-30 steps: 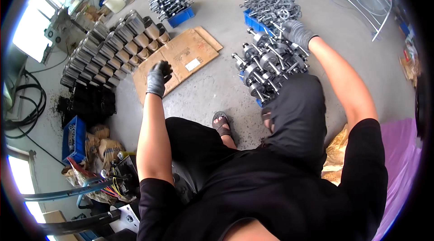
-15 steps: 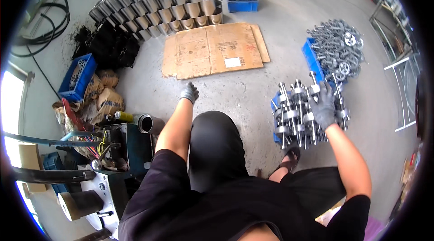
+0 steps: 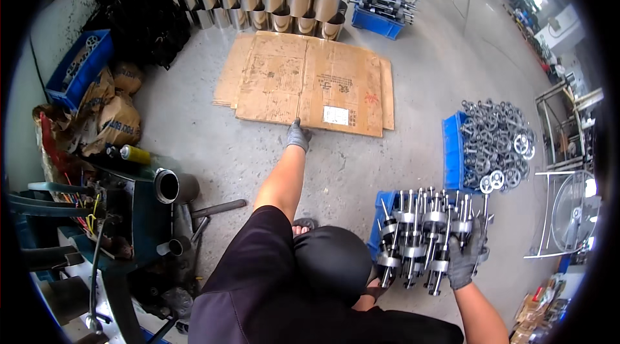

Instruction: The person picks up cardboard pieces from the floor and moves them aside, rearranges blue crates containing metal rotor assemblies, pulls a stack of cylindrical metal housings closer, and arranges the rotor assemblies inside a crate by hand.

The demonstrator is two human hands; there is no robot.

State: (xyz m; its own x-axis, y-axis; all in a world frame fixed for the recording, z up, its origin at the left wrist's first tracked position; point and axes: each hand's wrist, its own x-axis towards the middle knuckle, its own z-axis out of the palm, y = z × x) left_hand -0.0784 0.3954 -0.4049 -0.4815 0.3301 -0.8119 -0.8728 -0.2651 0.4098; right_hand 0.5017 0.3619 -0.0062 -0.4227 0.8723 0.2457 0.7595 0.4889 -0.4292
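The stacked metal shafts [image 3: 413, 234] sit at the near right in a blue crate [image 3: 374, 231], long axes and thin ends running near to far; the right hand [image 3: 464, 265], the nearer one, lies against their right side (whether clamped, I cannot tell). Farther left, the left hand [image 3: 298, 138] meets the near edge of the cardboard sheets [image 3: 278, 79], its grip unclear.

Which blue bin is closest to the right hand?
The blue bin beside the bent knee: the right hand is at its metal shafts. The other blue bins stand farther away.
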